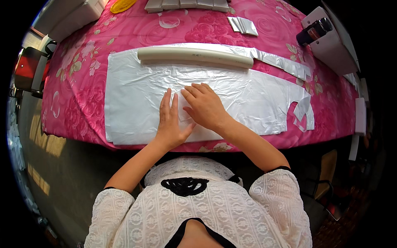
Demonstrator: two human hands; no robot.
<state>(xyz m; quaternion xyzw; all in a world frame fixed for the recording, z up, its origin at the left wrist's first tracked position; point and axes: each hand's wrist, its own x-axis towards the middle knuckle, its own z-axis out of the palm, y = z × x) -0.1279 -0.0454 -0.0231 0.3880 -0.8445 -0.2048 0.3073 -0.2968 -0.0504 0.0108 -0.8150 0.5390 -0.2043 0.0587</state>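
A white plastic bag [128, 97] with handle loops at its right end lies spread flat before me, wrinkled across its middle. My left hand [168, 124] rests on it near the front edge, fingers stretched out and thumb apart. Just to the right, my right hand [205, 106] lies palm down on the same plastic, fingers extended. Neither hand holds anything. Along the far side of the bag a pale cream tube [194, 56] lies lengthwise on top of it. Whether the plastic is one bag or a stack, I cannot tell.
A pink floral cloth [84, 103] covers the table. Folded white packets [242, 26] and a row of white bundles [187, 4] lie at the back. A dark bottle [314, 31] lies against a white box [333, 45] at right. A yellow object [122, 5] is far left.
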